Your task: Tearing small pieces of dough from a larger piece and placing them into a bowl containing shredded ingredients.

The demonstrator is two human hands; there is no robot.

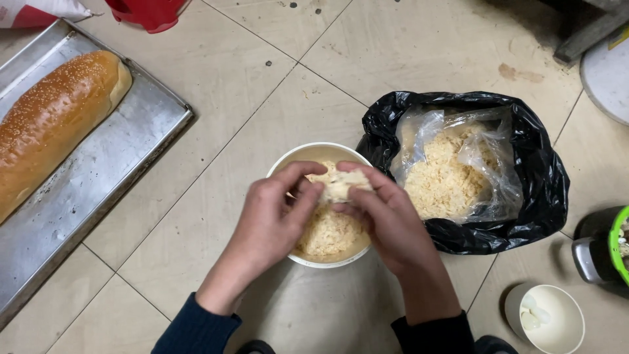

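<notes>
Left hand point(272, 216) and right hand point(386, 219) together pinch a pale bread piece point(339, 185) over a white bowl point(313, 153) of crumbs point(327, 233), beside a black bag point(537, 170) on the tiled floor point(216, 85).

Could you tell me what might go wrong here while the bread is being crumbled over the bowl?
1. Both hands, left hand and right hand, tear the bread piece above a small bowl, so crumbs may fall onto the tiled floor.
2. The open crumb bag in its black bag slouches beside the bowl; a nudge from the right hand could spill it.
</notes>
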